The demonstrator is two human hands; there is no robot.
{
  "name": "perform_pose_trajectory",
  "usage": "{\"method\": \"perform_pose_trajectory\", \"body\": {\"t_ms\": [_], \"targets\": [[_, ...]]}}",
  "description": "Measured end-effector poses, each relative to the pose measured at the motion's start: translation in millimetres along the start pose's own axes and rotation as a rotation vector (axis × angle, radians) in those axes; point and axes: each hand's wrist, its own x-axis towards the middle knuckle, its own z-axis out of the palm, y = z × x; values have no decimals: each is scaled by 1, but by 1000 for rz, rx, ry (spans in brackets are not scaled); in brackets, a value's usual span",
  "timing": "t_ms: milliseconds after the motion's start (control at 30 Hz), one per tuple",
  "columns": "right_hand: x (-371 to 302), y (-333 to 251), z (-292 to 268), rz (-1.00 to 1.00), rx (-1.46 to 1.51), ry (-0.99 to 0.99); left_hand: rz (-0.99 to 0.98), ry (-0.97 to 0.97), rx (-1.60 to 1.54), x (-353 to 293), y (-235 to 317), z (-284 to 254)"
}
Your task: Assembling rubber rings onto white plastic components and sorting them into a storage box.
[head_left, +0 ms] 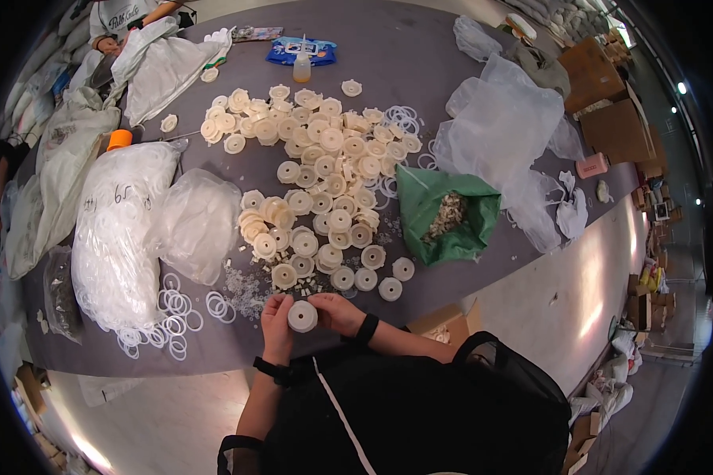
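Near the table's front edge, a round cream plastic cap (302,317) with a hole in its middle is between my two hands. My left hand (276,323) is closed on its left side. My right hand (341,313) has its fingers bent against the upper right side. Some fingertips are hidden behind the cap. Just beyond lies a big heap of similar cream plastic caps (330,141), some loose in front. Small clear plastic bits (248,290) are scattered to the left of my hands, beside white plastic rings (221,307).
A green bag (420,194) of small beige pieces sits right of the heap. At left stands a large clear bag (117,237) full of rings. Clear plastic bags (499,119) cover the right side. A dropper bottle (302,67) stands far back. Another person's hand (108,46) is far left.
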Motion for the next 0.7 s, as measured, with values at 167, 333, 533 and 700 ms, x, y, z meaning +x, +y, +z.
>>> {"method": "perform_pose_trajectory", "body": {"t_ms": [167, 333, 533, 700], "targets": [[0, 3, -8, -36, 37, 60, 140, 23, 208, 9, 2, 11], [11, 7, -30, 18, -160, 223, 460, 137, 853, 49, 9, -7], [7, 11, -23, -97, -267, 373, 894, 162, 1494, 86, 39, 9], [3, 4, -19, -160, -362, 312, 907, 157, 1350, 76, 38, 2]]}}
